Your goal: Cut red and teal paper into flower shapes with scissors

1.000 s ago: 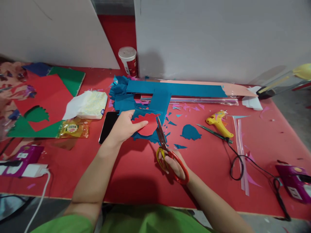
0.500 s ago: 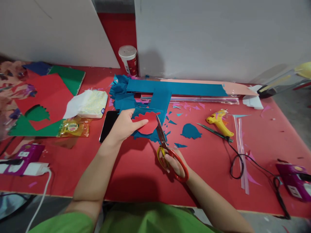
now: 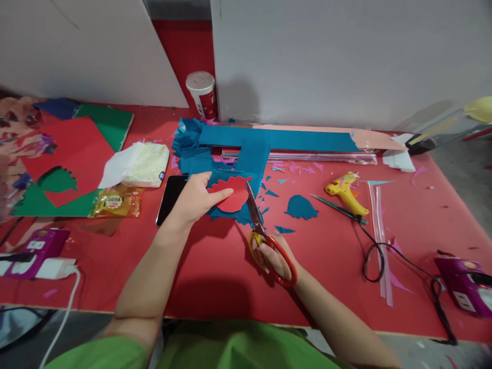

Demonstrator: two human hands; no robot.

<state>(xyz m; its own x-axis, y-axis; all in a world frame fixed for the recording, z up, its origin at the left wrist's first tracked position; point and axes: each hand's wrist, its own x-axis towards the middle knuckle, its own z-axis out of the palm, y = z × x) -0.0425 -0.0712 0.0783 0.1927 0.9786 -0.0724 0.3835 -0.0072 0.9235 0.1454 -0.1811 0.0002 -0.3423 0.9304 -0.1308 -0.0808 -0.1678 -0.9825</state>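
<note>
A scallop-edged piece of red paper (image 3: 235, 199) is pinched in my left hand (image 3: 198, 197), thumb on top and fingers hidden beneath. My right hand (image 3: 273, 252) grips a pair of scissors (image 3: 257, 215) by its red and yellow handles. The blades point up and away, their tips at the right edge of the red paper. Under the paper lie blue paper pieces (image 3: 255, 159) and small scraps. To the right of the scissors rests a blue scalloped cut-out (image 3: 301, 206) on the red table.
A yellow glue gun (image 3: 348, 195) with a black cord and a dark pointed tool (image 3: 338, 207) lie at right. A phone (image 3: 169, 197) is beside my left wrist. A lidded cup (image 3: 202, 95) stands behind; purple power strips (image 3: 42, 248) sit on both sides.
The view has shifted very slightly. Both hands, the red paper and the scissors keep nearly the same places.
</note>
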